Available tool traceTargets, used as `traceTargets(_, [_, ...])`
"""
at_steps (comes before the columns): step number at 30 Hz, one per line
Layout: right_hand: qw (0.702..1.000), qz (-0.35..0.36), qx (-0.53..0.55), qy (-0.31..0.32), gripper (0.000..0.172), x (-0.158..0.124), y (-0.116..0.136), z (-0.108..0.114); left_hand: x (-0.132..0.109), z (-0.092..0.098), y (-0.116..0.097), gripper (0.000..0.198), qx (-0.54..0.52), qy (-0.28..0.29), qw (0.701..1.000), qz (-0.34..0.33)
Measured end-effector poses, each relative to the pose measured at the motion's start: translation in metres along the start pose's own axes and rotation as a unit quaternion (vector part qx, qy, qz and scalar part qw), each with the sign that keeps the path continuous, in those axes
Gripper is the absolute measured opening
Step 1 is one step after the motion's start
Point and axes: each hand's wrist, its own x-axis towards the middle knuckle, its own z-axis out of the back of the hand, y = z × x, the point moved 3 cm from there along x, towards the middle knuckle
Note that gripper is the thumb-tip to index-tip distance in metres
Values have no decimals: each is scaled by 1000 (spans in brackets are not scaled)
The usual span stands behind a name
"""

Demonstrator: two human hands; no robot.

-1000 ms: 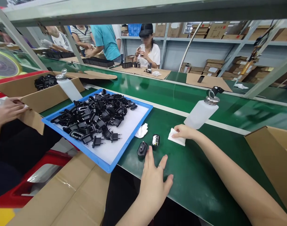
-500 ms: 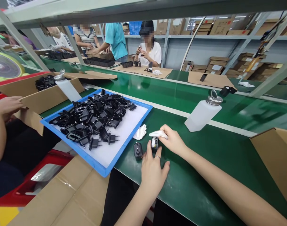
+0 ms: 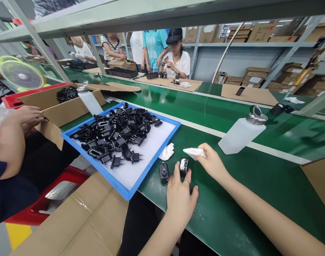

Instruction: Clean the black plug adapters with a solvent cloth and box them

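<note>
Pointing leftward lengthwise, white cloth (image 3: 193, 152) sits pinched in right grip (image 3: 213, 163); left grip (image 3: 179, 196) unclear.

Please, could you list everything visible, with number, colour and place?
bench: one, green, centre
tray: one, blue, on bench
plug parts: many, black, in tray
open housing: one, black, right of tray
pinned housing: one, black, beside open housing
crumpled wipe: one, white, beside tray
folded wipe: one, white, above bench
bottles: two, whitish, behind and right of tray
cartons: many, brown, both sides and background
fan: one, yellow-green, far left
seat: one, red, lower left
shelves: several, grey, overhead and background
other people: several, mixed clothing, left and background
left hand: one, bare, at open housing
right hand: one, bare, pinching folded wipe
</note>
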Motion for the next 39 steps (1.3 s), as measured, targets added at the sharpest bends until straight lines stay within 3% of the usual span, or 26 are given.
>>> traceTargets(3, [997, 37, 20, 63, 10, -10, 0, -19, 1, 2, -1, 42, -14, 7, 1000, -1])
traceTargets(9, [995, 96, -26, 8, 16, -35, -6, -23, 2, 7, -4, 37, -46, 11, 999, -7])
traceTargets(14, [987, 134, -68, 49, 17, -46, 2, -23, 2, 7, -4, 39, -71, -5, 997, -32])
traceTargets(17, [988, 109, -48, 95, 16, -48, 9, -16, 2, 6, -2, 40, -67, -5, 997, -32])
traceTargets(21, [987, -5, -18, 161, 10, -33, 14, 5, 1, 3, 0, 32, -39, 3, 999, -10])
traceTargets(24, [993, -59, -27, 102, 14, -14, 14, 19, 1, 3, 0, 37, -23, 1, 1000, -9])
traceTargets(27, [998, -39, -44, 18, 15, -5, 10, 17, 1, 3, 0, 39, -16, 5, 1000, -8])
traceTargets(31, [994, 48, -57, 78, 9, -14, 5, -3, 1, 4, 0, 38, -15, 6, 1000, -12])
traceTargets(35, [974, 136, -152, 99, 16, -24, 4, 4, 1, 4, 0, 37, -16, 7, 1000, -9])
traceTargets(39, [985, 87, -142, 35, 13, -13, 5, 18, 1, 3, 0, 38, -8, 9, 1000, -7])
